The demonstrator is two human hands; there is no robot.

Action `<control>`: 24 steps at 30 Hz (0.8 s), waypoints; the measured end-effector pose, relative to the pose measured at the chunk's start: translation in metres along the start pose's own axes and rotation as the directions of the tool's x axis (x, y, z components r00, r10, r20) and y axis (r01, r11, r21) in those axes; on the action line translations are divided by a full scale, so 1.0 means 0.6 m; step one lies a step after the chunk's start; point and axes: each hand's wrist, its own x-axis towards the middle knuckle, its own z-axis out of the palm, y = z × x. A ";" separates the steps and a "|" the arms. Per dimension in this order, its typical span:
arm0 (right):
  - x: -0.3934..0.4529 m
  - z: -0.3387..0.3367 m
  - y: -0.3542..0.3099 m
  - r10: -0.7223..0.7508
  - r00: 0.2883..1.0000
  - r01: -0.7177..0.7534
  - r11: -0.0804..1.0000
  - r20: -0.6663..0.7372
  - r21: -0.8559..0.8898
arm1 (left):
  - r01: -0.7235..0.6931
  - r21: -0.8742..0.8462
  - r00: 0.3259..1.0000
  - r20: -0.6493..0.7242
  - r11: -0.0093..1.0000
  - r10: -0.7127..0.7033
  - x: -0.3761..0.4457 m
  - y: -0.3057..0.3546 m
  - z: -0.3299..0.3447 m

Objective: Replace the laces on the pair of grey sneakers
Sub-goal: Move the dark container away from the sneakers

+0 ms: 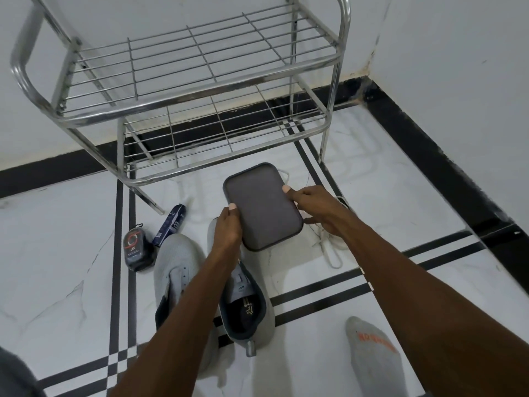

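Note:
Two grey sneakers stand side by side on the tiled floor, the left sneaker (174, 259) and the right sneaker (246, 305), both without laces in their eyelets. Above their toes I hold a dark grey rectangular case (262, 206) flat between both hands. My left hand (227, 227) grips its near-left edge, thumb on top. My right hand (315, 207) grips its right edge. Loose white laces (332, 253) lie on the floor to the right, partly hidden under my right hand.
A steel two-tier shoe rack (183, 81) stands at the back against the wall. A dark polish bottle (137, 250) and a blue tube (170, 224) lie left of the sneakers. My grey-socked foot (372, 353) rests at the lower right.

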 end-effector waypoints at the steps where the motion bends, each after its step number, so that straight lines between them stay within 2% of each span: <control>1: 0.000 -0.001 -0.003 -0.025 0.998 0.025 1.000 -0.055 0.000 | -0.012 -0.050 0.999 -0.039 0.999 0.010 -0.001 -0.004 -0.012; 3: 0.000 -0.006 -0.009 -0.149 0.962 0.143 0.989 -0.228 -0.043 | -0.006 -0.218 0.994 -0.107 0.976 -0.018 -0.003 -0.005 -0.035; 5: 0.005 -0.014 -0.021 -0.313 0.897 0.258 0.944 -0.311 -0.205 | 0.028 -0.425 0.988 -0.123 0.905 -0.088 0.000 -0.001 -0.060; 7: 0.011 -0.007 -0.040 -0.398 0.883 0.319 0.898 -0.249 -0.303 | 0.039 -0.564 0.985 -0.118 0.825 -0.127 0.012 -0.003 -0.085; 9: 0.024 0.016 -0.051 -0.413 0.904 0.348 0.864 -0.115 -0.364 | 0.029 -0.625 0.984 -0.119 0.780 -0.132 0.020 -0.004 -0.102; 12: 0.040 0.060 -0.055 -0.356 0.929 0.346 0.741 0.101 -0.576 | -0.006 -0.650 0.986 -0.131 0.760 -0.104 0.018 -0.001 -0.105; 15: 0.061 0.104 -0.051 -0.182 0.952 0.307 0.584 0.248 -0.752 | -0.023 -0.646 0.986 -0.141 0.763 -0.089 0.015 -0.009 -0.110; 18: 0.078 0.141 -0.044 -0.028 0.955 0.278 0.425 0.294 -0.862 | -0.001 -0.634 0.986 -0.131 0.773 -0.107 0.012 -0.033 -0.120; 20: 0.094 0.153 -0.030 0.025 0.957 0.263 0.350 0.290 -0.899 | 0.021 -0.621 0.985 -0.121 0.783 -0.123 0.010 -0.039 -0.120; 22: 0.114 0.160 -0.006 0.007 0.957 0.272 0.316 0.289 -0.909 | 0.021 -0.622 0.985 -0.122 0.783 -0.124 0.013 -0.041 -0.120; 24: 0.121 0.164 0.013 -0.105 0.955 0.296 0.269 0.278 -0.916 | 0.026 -0.630 0.983 -0.125 0.776 -0.134 0.012 -0.039 -0.119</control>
